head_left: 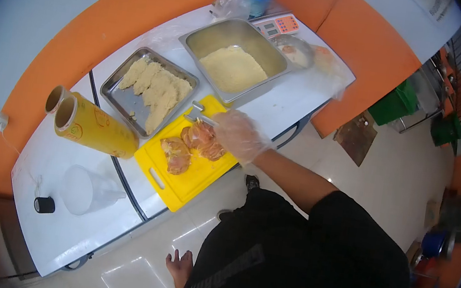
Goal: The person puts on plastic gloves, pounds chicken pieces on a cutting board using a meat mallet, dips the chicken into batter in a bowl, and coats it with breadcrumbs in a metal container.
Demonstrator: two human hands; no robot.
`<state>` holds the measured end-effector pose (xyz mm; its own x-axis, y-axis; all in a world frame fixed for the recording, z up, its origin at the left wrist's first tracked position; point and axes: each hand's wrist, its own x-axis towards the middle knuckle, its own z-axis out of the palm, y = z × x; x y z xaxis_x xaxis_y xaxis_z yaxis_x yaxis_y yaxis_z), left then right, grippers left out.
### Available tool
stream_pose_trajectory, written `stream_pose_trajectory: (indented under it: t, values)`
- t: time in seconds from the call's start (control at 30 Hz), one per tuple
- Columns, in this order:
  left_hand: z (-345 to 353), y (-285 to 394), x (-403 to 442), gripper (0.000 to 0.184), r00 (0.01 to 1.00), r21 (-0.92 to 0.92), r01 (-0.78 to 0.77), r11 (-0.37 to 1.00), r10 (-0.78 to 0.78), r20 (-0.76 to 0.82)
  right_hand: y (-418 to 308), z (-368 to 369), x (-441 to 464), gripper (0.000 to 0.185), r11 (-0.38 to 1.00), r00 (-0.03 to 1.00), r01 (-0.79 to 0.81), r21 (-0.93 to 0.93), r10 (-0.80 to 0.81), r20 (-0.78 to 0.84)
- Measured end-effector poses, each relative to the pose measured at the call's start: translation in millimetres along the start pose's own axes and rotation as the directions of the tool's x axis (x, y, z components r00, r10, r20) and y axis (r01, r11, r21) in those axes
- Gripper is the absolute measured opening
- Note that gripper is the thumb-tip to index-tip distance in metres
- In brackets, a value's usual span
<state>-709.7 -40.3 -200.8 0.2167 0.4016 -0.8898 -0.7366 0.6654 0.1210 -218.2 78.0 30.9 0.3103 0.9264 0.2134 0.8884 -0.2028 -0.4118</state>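
My right hand (238, 134), in a clear plastic glove, grips a metal meat mallet (195, 111) over the far half of the yellow cutting board (182, 191). Close under that hand lie raw chicken pieces (203, 140), and one more chicken piece (177, 156) sits beside them nearer the board's handle slot. The glove and fingers hide the mallet's handle end. Away from the table, my left hand (180, 265) hangs low in front of my body, bare, with its fingers apart and nothing in it.
Behind the board stand a shallow tray of breaded pieces (163, 89) and a deep steel pan (231, 94) of pale crumbs. To the left are yellow film rolls (96, 126), a translucent plastic jug (87, 190) and a small black cylinder (44, 204). A scale (276, 26) stands at the back.
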Motion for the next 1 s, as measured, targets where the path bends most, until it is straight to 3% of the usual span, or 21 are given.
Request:
stream_pose_trajectory:
  t: [0.03, 0.13, 0.17, 0.2, 0.27, 0.33, 0.43, 0.53, 0.57, 0.63, 0.67, 0.7, 0.73, 0.8, 0.87, 0.93, 1.0]
  values:
    - [9.4, -4.1, -1.7, 0.063, 1.000, 0.007, -0.002, 1.000, 0.002, 0.009, 4.2, -2.3, 0.0, 0.020, 1.000, 1.000, 0.020, 0.014, -0.020, 0.022]
    - [18.2, -9.0, 2.6, 0.062, 0.999, 0.027, -0.018, 0.999, 0.017, 0.044, 8.8, -61.5, -9.1, 0.018, 0.985, 0.989, 0.085, 0.149, -0.065, -0.131]
    - [23.4, -12.3, 7.5, 0.062, 0.998, 0.039, -0.023, 0.999, 0.021, 0.062, 19.9, -79.2, -11.2, 0.019, 0.968, 0.982, 0.053, 0.244, -0.007, -0.188]
    - [26.8, -17.2, 8.9, 0.063, 0.986, 0.296, -0.146, 0.944, 0.114, 0.124, 34.5, -96.1, -11.9, 0.019, 0.941, 0.969, 0.027, 0.336, 0.057, -0.240]
    - [29.9, -20.6, 16.5, 0.063, 0.990, 0.113, -0.115, 0.987, 0.105, 0.089, 74.6, -129.1, -0.5, 0.022, 0.937, 0.934, -0.118, 0.329, 0.217, -0.284]
    - [39.0, -28.1, 24.8, 0.063, 0.997, -0.068, -0.072, 0.995, 0.073, 0.020, 118.0, -161.0, 14.7, 0.026, 0.857, 0.869, -0.130, 0.499, 0.340, -0.358]
    - [49.5, -44.3, 31.3, 0.063, 0.993, -0.044, -0.108, 0.993, 0.105, -0.061, 208.3, -192.7, 52.4, 0.028, 0.964, 0.869, -0.218, 0.150, 0.261, -0.419]
    - [67.3, -68.6, 39.0, 0.061, 0.972, -0.036, -0.187, 0.982, 0.179, -0.155, 311.4, -191.0, 107.2, 0.031, 0.941, 0.989, -0.129, -0.312, 0.100, -0.109]
    - [81.0, -81.7, 35.8, 0.061, 0.960, -0.032, -0.216, 0.976, 0.206, -0.190, 335.2, -185.0, 125.4, 0.031, 0.928, 0.997, -0.074, -0.364, 0.073, -0.017]
    - [123.3, -134.8, 27.4, 0.062, 0.834, 0.516, -0.345, 0.784, 0.508, -0.215, 376.9, -164.2, 164.6, 0.033, 0.894, 0.984, 0.054, -0.445, 0.030, 0.178]
    - [127.8, -146.0, 32.4, 0.065, 0.800, 0.606, -0.346, 0.716, 0.563, -0.208, 398.1, -149.7, 184.9, 0.033, 0.906, 0.969, -0.006, -0.422, 0.110, 0.223]
    - [126.1, -155.7, 42.8, 0.068, 0.822, 0.582, -0.345, 0.737, 0.536, -0.192, 417.3, -133.2, 203.4, 0.034, 0.914, 0.944, -0.068, -0.401, 0.189, 0.271]
    - [101.6, -155.4, 62.3, 0.072, 0.898, 0.428, -0.290, 0.856, 0.398, -0.188, 431.0, -118.1, 213.2, 0.034, 0.916, 0.907, -0.129, -0.379, 0.264, 0.329]
    - [66.9, -164.4, 90.7, 0.079, 0.947, 0.292, -0.213, 0.932, 0.270, -0.173, 434.7, -110.0, 219.0, 0.036, 0.925, 0.884, -0.119, -0.362, 0.264, 0.385]
    - [114.3, -203.5, 63.3, 0.076, 0.920, 0.225, -0.220, 0.949, 0.278, -0.277, 429.9, -108.4, 227.5, 0.041, 0.928, 0.853, -0.115, -0.355, 0.275, 0.443]
    - [216.4, -250.1, 11.0, 0.072, 0.875, 0.210, -0.257, 0.943, 0.319, -0.364, 425.4, -106.4, 237.1, 0.052, 0.926, 0.814, -0.125, -0.355, 0.300, 0.496]
    - [247.7, -273.3, -5.0, 0.071, 0.857, 0.184, -0.270, 0.945, 0.322, -0.402, 417.1, -113.7, 239.0, 0.051, 0.931, 0.799, -0.142, -0.335, 0.308, 0.516]
